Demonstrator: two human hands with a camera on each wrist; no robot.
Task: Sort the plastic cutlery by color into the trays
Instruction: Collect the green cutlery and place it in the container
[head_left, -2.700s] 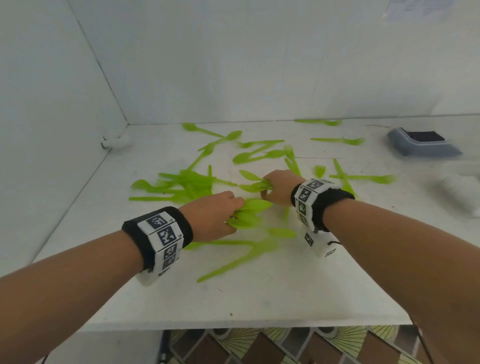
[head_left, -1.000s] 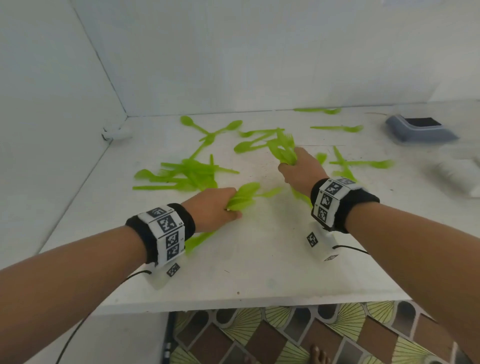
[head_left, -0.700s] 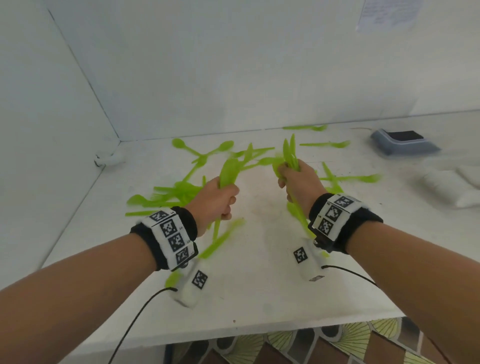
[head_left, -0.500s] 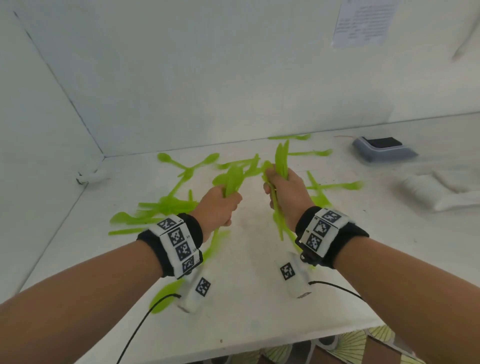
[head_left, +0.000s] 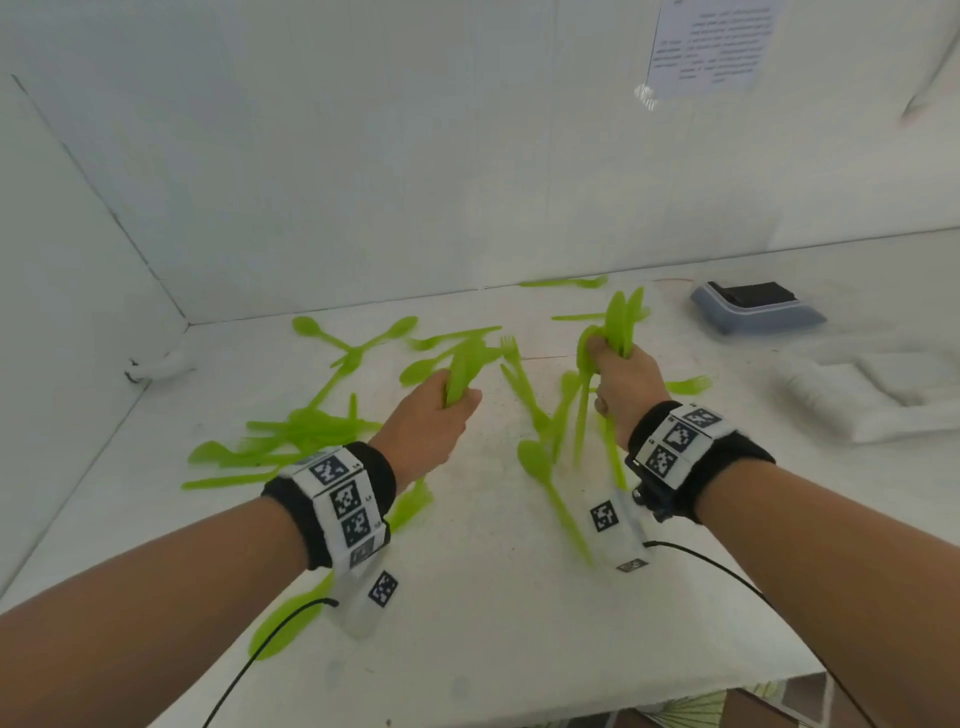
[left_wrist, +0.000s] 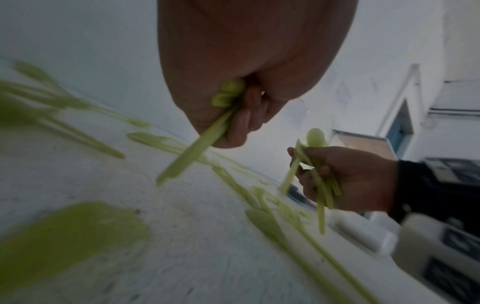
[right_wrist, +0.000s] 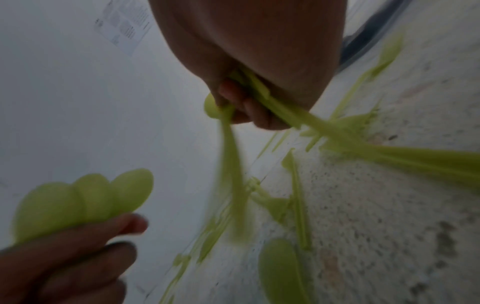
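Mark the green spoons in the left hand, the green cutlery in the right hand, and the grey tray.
Left-hand spoons (head_left: 462, 371), head view, on the bowls above the fist.
Right-hand cutlery (head_left: 621, 322), head view, on the upper spoon bowls.
Grey tray (head_left: 769, 316), head view, on its near wall.

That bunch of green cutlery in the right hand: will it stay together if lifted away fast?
Probably not all. The right hand grips the green cutlery bunch near one end, handles splaying below. Thin, smooth plastic likely slides; pieces look light and slightly bendy.

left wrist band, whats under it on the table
Under the left wrist band a blurred green spoon lies on the white table; its handle end is covered by the wrist camera.
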